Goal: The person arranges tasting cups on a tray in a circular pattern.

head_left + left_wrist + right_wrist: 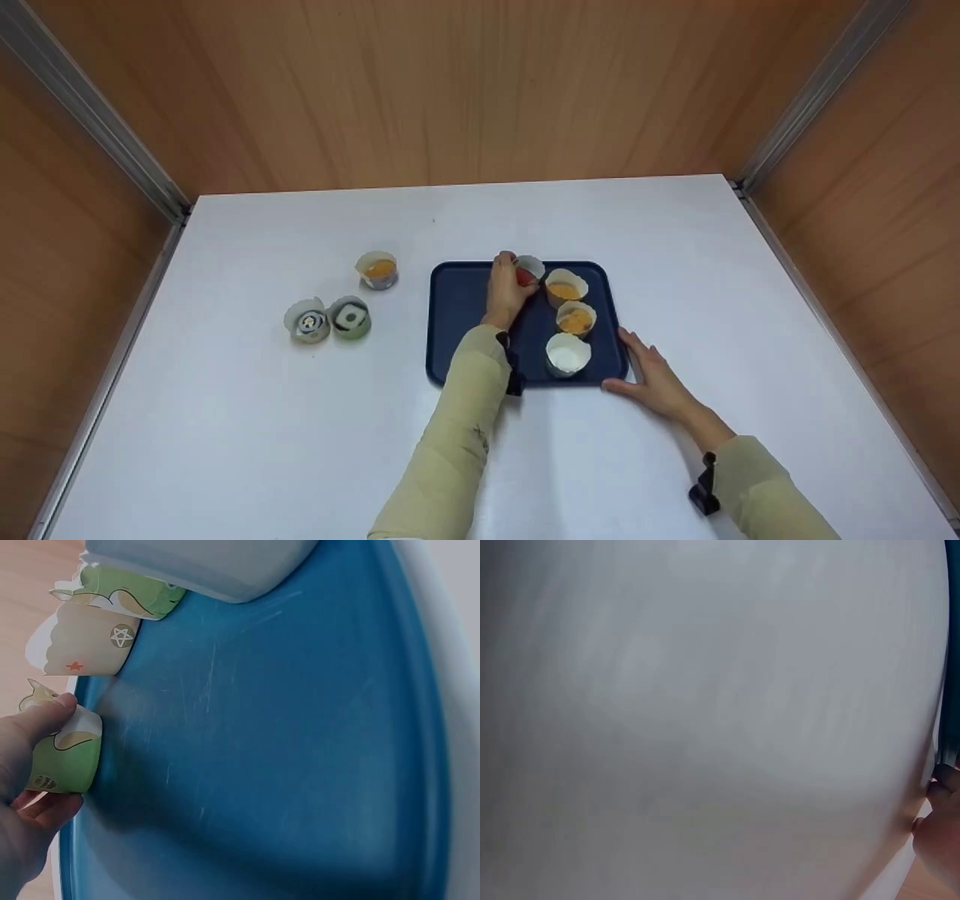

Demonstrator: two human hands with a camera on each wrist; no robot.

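My left hand (507, 291) pinches a paper baking cup (532, 267) with something red in it, at the back of the blue tray (459, 322). In the left wrist view this cup (69, 761) is green with a printed cartoon, held between thumb and fingers. Two cups with orange-yellow filling (564, 288) (576, 321) and a cup with a white inside (568, 355) stand in a line along the tray's right side. My right hand (656, 381) touches the tray's front right corner, fingers extended along the right edge and thumb at the front.
Left of the tray, on the white table (247, 427), stand a cup with orange filling (379, 271), a cup with a dark ringed pattern inside (307, 321) and a green cup with a pale square piece (350, 317). Wooden panels (450, 90) enclose the back and sides.
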